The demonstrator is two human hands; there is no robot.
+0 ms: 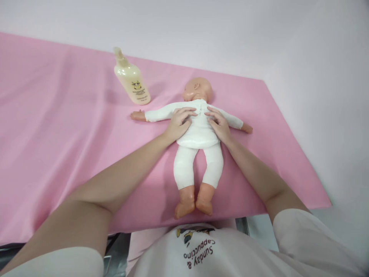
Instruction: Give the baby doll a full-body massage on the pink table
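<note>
A baby doll point(197, 132) in a white top and white leggings lies face down, head turned to the left, arms spread out and feet towards me. My left hand point(181, 122) rests on the left side of its upper back, fingers stretched out over the cloth. On the right side of the back lies my right hand point(218, 122), its fingers also extended and slightly apart. Neither hand grips anything. A cream-coloured pump bottle point(133, 82) with a cow picture on its label stands beyond the doll's left-hand arm, apart from both hands.
Pink cloth point(72, 115) covers the table and shows folds on the left. A pale wall point(184, 30) borders the far and right edges. My body, in a printed white shirt point(198, 250), is close to the near edge. Dark metal parts point(117, 246) show below the table.
</note>
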